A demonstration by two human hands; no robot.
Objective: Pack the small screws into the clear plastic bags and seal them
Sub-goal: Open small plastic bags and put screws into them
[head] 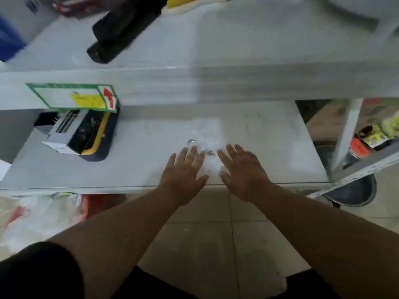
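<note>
A few small grey metal screws [210, 152] lie loose on the white table [138, 169], between the fingertips of the two hands, one more [191, 141] just beyond the left fingers. Thin clear plastic bags [205, 131] lie flat just past both hands, nearly lost against the pale top. The left hand [184, 169] and right hand [243, 167] rest flat, fingers spread, gripping nothing. This looks like gathering or smoothing before filling; next, one hand probably needs to lift a bag's mouth while the other pinches a screw. Blur hides the bag edges and count. Far left sits a yellow-and-navy box [92, 134].
</note>
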